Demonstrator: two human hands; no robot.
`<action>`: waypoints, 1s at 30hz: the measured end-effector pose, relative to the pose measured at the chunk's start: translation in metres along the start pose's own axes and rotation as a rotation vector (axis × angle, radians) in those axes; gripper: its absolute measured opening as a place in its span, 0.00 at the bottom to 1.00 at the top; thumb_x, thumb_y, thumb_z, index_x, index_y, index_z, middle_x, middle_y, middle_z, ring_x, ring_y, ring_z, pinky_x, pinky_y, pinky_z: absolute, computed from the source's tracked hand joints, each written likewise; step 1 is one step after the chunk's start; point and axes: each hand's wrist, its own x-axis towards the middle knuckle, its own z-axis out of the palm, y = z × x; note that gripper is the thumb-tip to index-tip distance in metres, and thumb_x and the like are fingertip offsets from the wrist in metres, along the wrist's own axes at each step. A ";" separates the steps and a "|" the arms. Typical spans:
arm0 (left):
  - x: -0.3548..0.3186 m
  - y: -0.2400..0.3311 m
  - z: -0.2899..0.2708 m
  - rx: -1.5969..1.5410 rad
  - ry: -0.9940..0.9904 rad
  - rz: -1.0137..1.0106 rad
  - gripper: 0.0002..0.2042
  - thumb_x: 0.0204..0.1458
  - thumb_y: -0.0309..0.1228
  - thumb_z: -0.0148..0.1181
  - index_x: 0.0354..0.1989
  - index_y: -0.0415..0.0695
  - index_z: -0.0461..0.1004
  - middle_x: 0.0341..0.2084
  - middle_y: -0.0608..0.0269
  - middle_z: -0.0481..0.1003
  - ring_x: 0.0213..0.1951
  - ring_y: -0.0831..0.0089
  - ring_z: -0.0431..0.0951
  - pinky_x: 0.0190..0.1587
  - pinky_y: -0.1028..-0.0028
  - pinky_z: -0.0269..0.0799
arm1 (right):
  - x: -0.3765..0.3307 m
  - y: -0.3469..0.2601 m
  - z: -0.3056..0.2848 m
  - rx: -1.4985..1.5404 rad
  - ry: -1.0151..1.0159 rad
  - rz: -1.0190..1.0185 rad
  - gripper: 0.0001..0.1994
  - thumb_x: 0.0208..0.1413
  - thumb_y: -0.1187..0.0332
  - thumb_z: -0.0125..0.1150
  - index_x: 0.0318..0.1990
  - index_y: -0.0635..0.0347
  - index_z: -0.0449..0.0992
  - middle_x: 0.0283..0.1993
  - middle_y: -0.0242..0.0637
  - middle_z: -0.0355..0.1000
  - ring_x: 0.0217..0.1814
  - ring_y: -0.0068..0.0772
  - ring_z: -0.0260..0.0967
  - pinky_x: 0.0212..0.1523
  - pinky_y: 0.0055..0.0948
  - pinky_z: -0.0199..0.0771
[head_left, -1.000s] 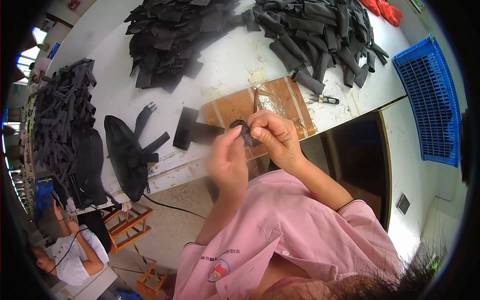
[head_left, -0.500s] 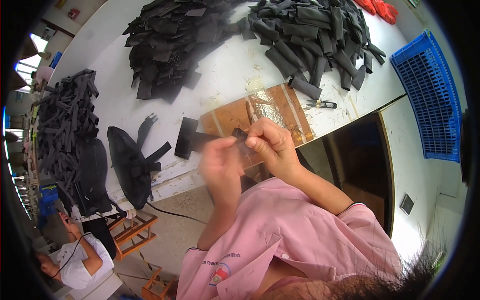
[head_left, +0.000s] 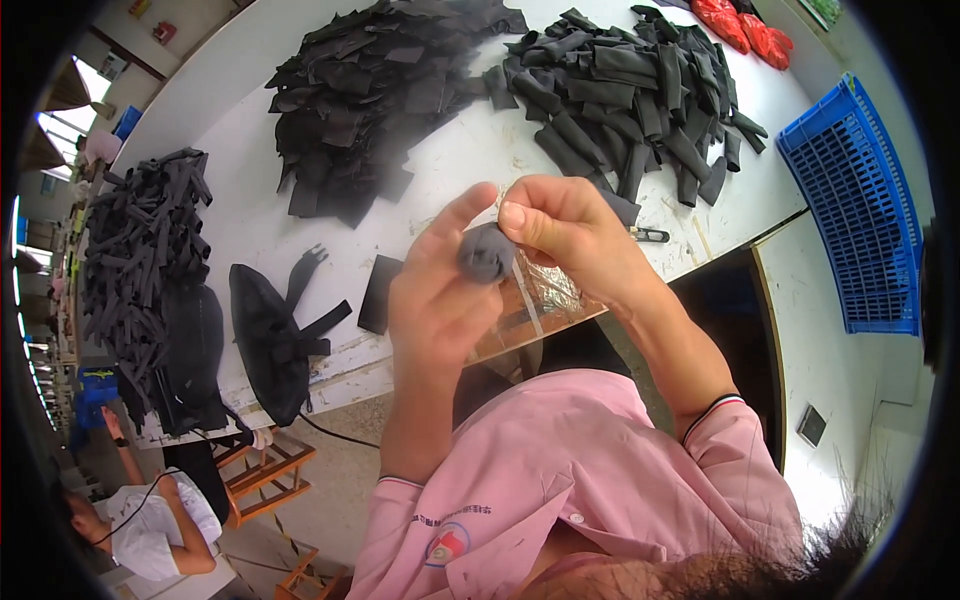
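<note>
Over the table's front edge, my left hand (head_left: 440,290) is curled around a dark grey fabric tube (head_left: 487,253), its index finger stretched upward. The tube shows end-on, and much of it is hidden by the hand. My right hand (head_left: 575,235) pinches with thumb and forefinger at the tube's upper right edge. Below both hands lies a brown board (head_left: 510,320), partly covered by them. A flat black fabric piece (head_left: 379,295) rests on the table just left of my left hand.
At the back lie a heap of flat black pieces (head_left: 350,110) and a heap of black tubes (head_left: 620,90). Black strips (head_left: 130,260) and a black pouch with straps (head_left: 268,345) are leftward. Thread snips (head_left: 652,235) and a blue crate (head_left: 855,210) are rightward. Another person (head_left: 150,520) sits lower left.
Both hands have risen and come away from the board. The dark fabric now appears as a rounded tube end in my left hand, with the right still pinching.
</note>
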 end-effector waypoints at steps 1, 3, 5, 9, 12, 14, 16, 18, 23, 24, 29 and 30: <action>0.012 -0.004 -0.016 -0.697 -0.063 -0.275 0.15 0.52 0.20 0.38 0.49 0.32 0.61 0.34 0.51 0.72 0.09 0.88 0.56 0.09 0.86 0.49 | 0.004 0.017 -0.009 -0.002 -0.009 -0.011 0.14 0.53 0.60 0.54 0.23 0.63 0.68 0.18 0.25 0.59 0.19 0.14 0.53 0.17 0.16 0.51; 0.010 -0.024 -0.044 -0.730 -0.040 -0.340 0.15 0.52 0.20 0.38 0.48 0.33 0.63 0.33 0.52 0.73 0.07 0.88 0.54 0.09 0.86 0.47 | 0.005 0.042 -0.020 0.254 -0.092 0.147 0.14 0.52 0.60 0.54 0.23 0.62 0.68 0.17 0.25 0.57 0.18 0.14 0.50 0.16 0.16 0.47; 0.006 -0.030 -0.055 -0.769 -0.004 -0.405 0.14 0.52 0.20 0.39 0.47 0.33 0.64 0.32 0.52 0.73 0.06 0.88 0.52 0.08 0.86 0.45 | 0.007 0.046 -0.015 0.262 -0.079 0.148 0.14 0.52 0.60 0.55 0.22 0.61 0.68 0.17 0.25 0.57 0.19 0.14 0.51 0.17 0.15 0.47; 0.026 -0.015 -0.040 -0.759 0.161 -0.413 0.10 0.53 0.22 0.41 0.40 0.37 0.68 0.25 0.58 0.73 0.08 0.88 0.54 0.08 0.87 0.45 | 0.029 0.034 -0.025 0.150 -0.094 0.113 0.14 0.51 0.60 0.56 0.23 0.61 0.69 0.17 0.25 0.58 0.19 0.14 0.51 0.18 0.14 0.49; 0.031 -0.008 -0.025 -0.969 0.318 -0.372 0.08 0.52 0.21 0.41 0.36 0.31 0.67 0.24 0.57 0.73 0.07 0.88 0.56 0.07 0.87 0.46 | 0.030 0.032 -0.024 0.165 -0.118 0.127 0.14 0.50 0.60 0.57 0.23 0.61 0.69 0.18 0.25 0.58 0.19 0.14 0.52 0.18 0.14 0.50; 0.030 -0.024 -0.040 -0.995 0.372 -0.388 0.08 0.52 0.20 0.41 0.36 0.31 0.67 0.24 0.57 0.72 0.07 0.88 0.56 0.07 0.87 0.46 | 0.026 0.042 -0.022 0.176 -0.113 0.126 0.14 0.50 0.60 0.57 0.24 0.62 0.69 0.18 0.25 0.58 0.19 0.14 0.52 0.18 0.14 0.50; 0.027 -0.033 -0.045 -0.940 0.442 -0.424 0.08 0.50 0.18 0.41 0.36 0.31 0.67 0.22 0.57 0.71 0.07 0.88 0.55 0.08 0.87 0.46 | 0.019 0.055 -0.027 0.317 -0.117 0.154 0.13 0.50 0.60 0.57 0.24 0.62 0.69 0.18 0.25 0.58 0.19 0.14 0.52 0.17 0.14 0.50; 0.019 -0.041 -0.052 -0.973 0.397 -0.403 0.09 0.50 0.19 0.40 0.36 0.29 0.66 0.24 0.55 0.71 0.07 0.87 0.54 0.08 0.88 0.46 | 0.020 0.055 -0.026 0.275 -0.107 0.151 0.13 0.50 0.60 0.57 0.25 0.62 0.70 0.18 0.25 0.59 0.19 0.14 0.52 0.17 0.14 0.50; 0.025 -0.023 -0.034 -1.077 0.365 -0.397 0.10 0.51 0.20 0.39 0.38 0.29 0.65 0.25 0.54 0.71 0.06 0.88 0.54 0.07 0.88 0.46 | 0.032 0.040 -0.023 0.158 -0.063 0.135 0.12 0.51 0.61 0.56 0.26 0.62 0.70 0.18 0.25 0.59 0.19 0.14 0.53 0.17 0.13 0.51; 0.024 -0.018 -0.020 -0.956 0.252 -0.352 0.09 0.52 0.21 0.41 0.38 0.32 0.67 0.25 0.56 0.71 0.07 0.87 0.53 0.08 0.87 0.46 | 0.031 0.036 -0.026 0.223 -0.120 0.093 0.12 0.51 0.61 0.56 0.26 0.61 0.70 0.19 0.26 0.61 0.19 0.14 0.55 0.18 0.14 0.52; 0.015 -0.034 -0.034 -0.835 0.379 -0.360 0.05 0.50 0.18 0.42 0.32 0.30 0.65 0.24 0.54 0.71 0.07 0.86 0.53 0.08 0.87 0.46 | 0.027 0.078 -0.032 0.254 -0.142 0.193 0.13 0.52 0.61 0.55 0.27 0.63 0.70 0.18 0.25 0.60 0.19 0.15 0.54 0.18 0.14 0.52; 0.011 -0.039 -0.046 -0.916 0.327 -0.368 0.03 0.48 0.17 0.43 0.28 0.32 0.65 0.23 0.54 0.71 0.06 0.86 0.53 0.08 0.87 0.45 | 0.024 0.083 -0.028 0.260 -0.113 0.198 0.13 0.52 0.60 0.54 0.26 0.62 0.70 0.18 0.25 0.59 0.19 0.15 0.53 0.19 0.15 0.52</action>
